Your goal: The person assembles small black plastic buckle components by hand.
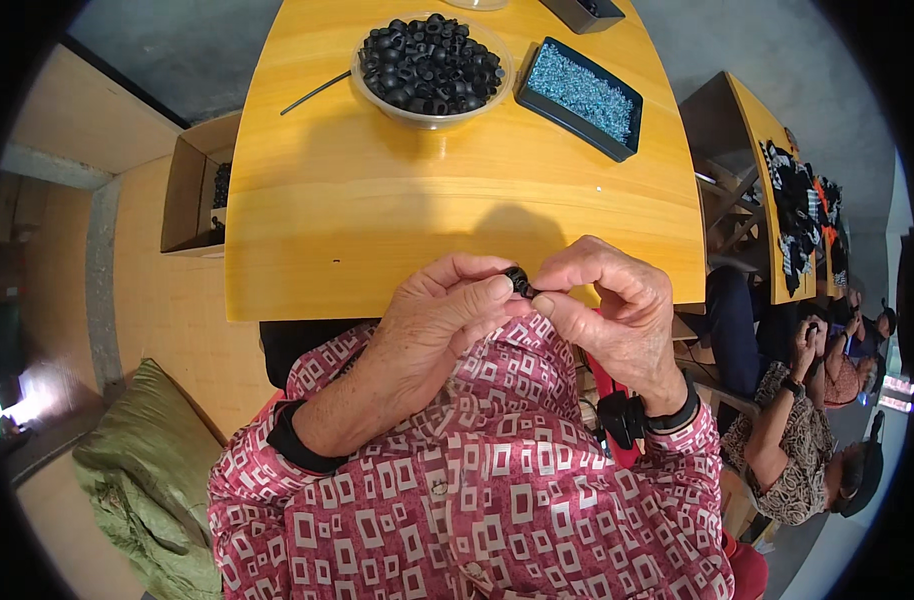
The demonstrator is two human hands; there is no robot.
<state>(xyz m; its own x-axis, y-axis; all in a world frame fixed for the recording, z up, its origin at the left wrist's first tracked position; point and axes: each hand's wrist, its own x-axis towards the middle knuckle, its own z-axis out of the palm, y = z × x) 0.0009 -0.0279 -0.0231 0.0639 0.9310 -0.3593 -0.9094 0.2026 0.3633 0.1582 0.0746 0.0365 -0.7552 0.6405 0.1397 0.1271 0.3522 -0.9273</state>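
Between my two hands, over the table's front edge, is a small round black part [517,281]. My left hand [442,305] pinches it between thumb and fingers. From the other side, my right hand [607,315] has thumb and forefinger pressed together at the part's edge; whatever sits between those fingertips is too small to make out. Farther back stands a clear round tub [432,121] heaped with similar black parts [427,65]. Right of it, a black rectangular tray [577,137] holds many tiny pale-blue pieces [582,92].
A thin black stick [315,92] juts out left of the tub on the yellow table [377,220]. An open cardboard box [185,195] stands off the table's left side, above a green sack [147,480]. Other people [797,440] work at the right, near another table with dark items [797,215].
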